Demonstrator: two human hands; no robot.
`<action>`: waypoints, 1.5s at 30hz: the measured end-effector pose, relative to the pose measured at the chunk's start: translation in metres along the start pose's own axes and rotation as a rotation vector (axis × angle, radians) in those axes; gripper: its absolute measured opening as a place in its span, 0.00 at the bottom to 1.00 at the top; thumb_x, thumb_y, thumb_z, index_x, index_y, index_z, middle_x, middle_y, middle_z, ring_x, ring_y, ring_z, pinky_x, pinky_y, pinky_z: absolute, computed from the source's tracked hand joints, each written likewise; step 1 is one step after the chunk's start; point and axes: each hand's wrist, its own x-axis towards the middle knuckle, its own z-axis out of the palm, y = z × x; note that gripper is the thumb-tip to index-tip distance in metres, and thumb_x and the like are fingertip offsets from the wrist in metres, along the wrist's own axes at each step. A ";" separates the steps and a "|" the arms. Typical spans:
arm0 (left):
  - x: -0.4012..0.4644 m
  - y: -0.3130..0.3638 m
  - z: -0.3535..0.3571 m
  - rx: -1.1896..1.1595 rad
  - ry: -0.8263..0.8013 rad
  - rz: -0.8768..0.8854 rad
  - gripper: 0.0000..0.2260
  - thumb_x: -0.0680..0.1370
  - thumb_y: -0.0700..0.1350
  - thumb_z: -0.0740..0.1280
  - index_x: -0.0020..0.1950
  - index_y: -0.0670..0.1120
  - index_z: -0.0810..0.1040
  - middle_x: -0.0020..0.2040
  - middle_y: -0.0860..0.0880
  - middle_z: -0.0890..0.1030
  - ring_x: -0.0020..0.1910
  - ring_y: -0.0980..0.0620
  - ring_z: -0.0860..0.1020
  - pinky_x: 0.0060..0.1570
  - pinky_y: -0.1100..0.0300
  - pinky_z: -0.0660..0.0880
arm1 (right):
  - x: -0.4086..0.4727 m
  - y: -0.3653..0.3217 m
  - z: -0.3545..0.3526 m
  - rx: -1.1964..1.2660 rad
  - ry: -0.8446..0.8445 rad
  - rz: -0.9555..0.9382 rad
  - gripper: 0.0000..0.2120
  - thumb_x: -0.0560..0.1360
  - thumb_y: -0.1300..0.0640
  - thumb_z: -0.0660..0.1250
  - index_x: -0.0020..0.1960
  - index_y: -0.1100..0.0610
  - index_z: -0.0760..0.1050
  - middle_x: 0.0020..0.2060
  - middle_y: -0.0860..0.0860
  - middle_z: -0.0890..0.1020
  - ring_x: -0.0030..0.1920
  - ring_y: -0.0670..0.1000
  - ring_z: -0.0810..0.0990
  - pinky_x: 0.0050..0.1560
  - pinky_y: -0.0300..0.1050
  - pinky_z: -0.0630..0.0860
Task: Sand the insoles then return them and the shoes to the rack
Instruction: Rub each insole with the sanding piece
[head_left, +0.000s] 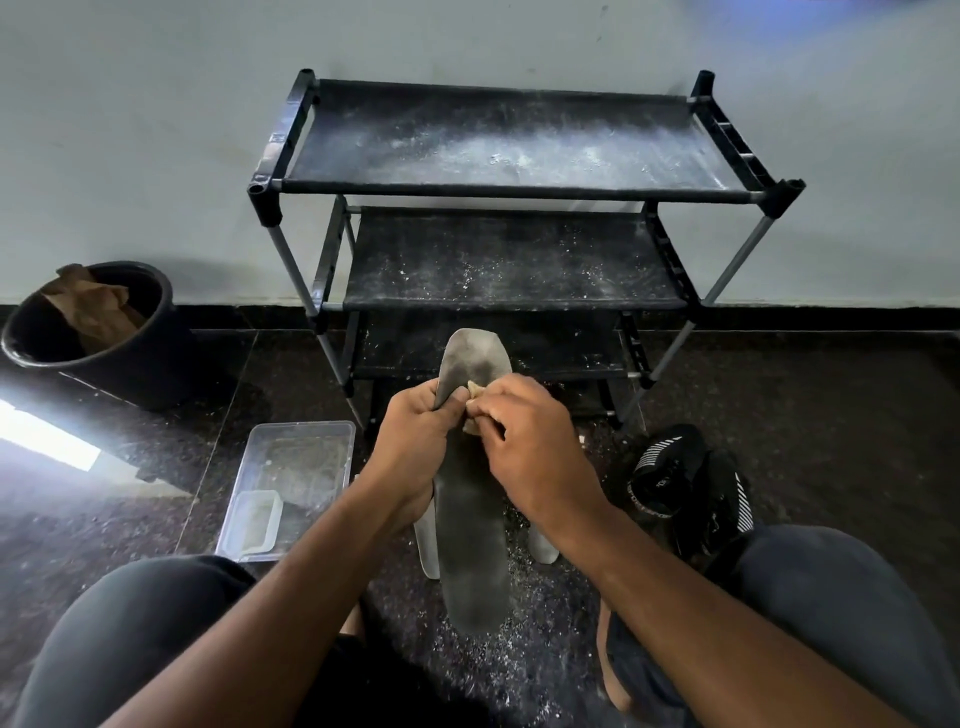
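while both hands pinch it, the insole (475, 530) runs lengthwise, toe toward the rack (514, 192).

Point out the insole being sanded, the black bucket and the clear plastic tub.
insole (475, 545) head view, dark middle of its top face
black bucket (130, 364) head view, outer wall
clear plastic tub (301, 431) head view, far rim

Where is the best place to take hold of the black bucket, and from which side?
Grip the black bucket by the near part of its rim, coming from above. It tilts, its mouth is open, and the crumpled brown paper lies toward the far side.
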 end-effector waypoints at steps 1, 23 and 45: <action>0.000 0.002 0.000 -0.002 -0.020 -0.005 0.17 0.86 0.39 0.62 0.41 0.46 0.84 0.37 0.45 0.84 0.37 0.51 0.82 0.44 0.54 0.78 | -0.001 -0.001 0.000 0.008 0.008 0.009 0.05 0.76 0.68 0.69 0.48 0.63 0.83 0.44 0.53 0.79 0.48 0.48 0.78 0.52 0.24 0.69; -0.007 0.003 0.008 0.033 -0.170 -0.036 0.12 0.86 0.36 0.60 0.48 0.41 0.82 0.40 0.45 0.85 0.40 0.50 0.83 0.41 0.59 0.80 | 0.004 0.003 -0.003 0.076 0.052 0.105 0.07 0.79 0.64 0.67 0.46 0.61 0.84 0.42 0.51 0.79 0.46 0.50 0.78 0.47 0.37 0.76; 0.003 0.002 0.000 0.042 -0.004 -0.012 0.10 0.86 0.39 0.62 0.56 0.40 0.84 0.50 0.40 0.87 0.50 0.44 0.87 0.53 0.50 0.82 | 0.011 0.007 -0.012 0.099 0.103 0.125 0.03 0.77 0.68 0.70 0.46 0.66 0.83 0.42 0.53 0.77 0.40 0.43 0.79 0.44 0.27 0.76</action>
